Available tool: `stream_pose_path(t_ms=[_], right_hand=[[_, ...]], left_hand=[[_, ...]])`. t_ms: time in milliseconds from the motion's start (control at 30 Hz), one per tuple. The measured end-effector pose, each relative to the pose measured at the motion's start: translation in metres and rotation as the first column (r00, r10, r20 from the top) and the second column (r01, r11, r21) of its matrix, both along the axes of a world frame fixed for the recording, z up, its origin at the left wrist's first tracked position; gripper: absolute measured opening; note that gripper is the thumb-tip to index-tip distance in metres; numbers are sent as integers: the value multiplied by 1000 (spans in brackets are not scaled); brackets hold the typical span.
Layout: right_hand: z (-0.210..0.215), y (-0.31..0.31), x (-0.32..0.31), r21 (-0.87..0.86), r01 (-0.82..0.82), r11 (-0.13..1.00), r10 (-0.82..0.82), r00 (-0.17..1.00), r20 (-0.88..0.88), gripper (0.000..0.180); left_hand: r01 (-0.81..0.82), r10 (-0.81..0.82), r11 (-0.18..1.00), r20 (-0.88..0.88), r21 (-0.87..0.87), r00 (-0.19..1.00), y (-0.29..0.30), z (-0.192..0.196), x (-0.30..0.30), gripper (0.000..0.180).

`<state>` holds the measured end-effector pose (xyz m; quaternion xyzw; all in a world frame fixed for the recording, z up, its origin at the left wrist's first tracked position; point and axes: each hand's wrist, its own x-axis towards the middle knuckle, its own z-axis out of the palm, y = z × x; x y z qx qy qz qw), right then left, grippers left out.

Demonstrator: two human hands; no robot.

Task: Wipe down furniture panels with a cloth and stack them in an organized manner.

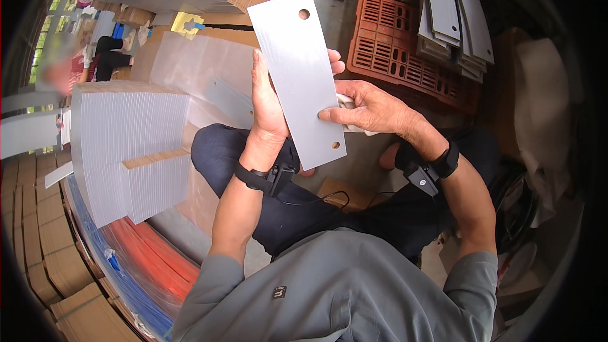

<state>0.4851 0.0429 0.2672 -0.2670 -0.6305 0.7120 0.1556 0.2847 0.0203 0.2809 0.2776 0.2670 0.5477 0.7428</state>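
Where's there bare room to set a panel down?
The pale sheet looks free beyond the tall gray stack, left of the lying panel. Bare floor shows between the held panel and orange crate. Crowded: the crate's right side, under piled panels.

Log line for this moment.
left hand: holds grey panel | right hand: thumb on panel face, white cloth in grip | left side: panel stack | ahead: orange crate
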Motion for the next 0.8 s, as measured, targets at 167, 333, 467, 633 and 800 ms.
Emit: stream_pose_path(t_ms=[167,333,467,633,800], right_hand=[[6,-7,-6,126,165,978,-185,967,173,59],[10,-10,-8,192,200,961,-234,956,179,68],[9,-11,-8,218,195,956,-247,939,241,71],[2,-8,-2,268,148,952,-206,958,201,77],[1,-10,-3,365,157,918,-251,941,226,83]], left_hand=[[-57,54,997,41,57,998,1,-4,6,91],[-91,87,989,32,116,996,-2,-1,14,95],[-104,108,984,-16,147,994,-2,-2,17,96],[-103,108,978,-19,180,994,-2,-1,17,95],[-119,131,978,-55,174,990,-3,-1,20,97]])
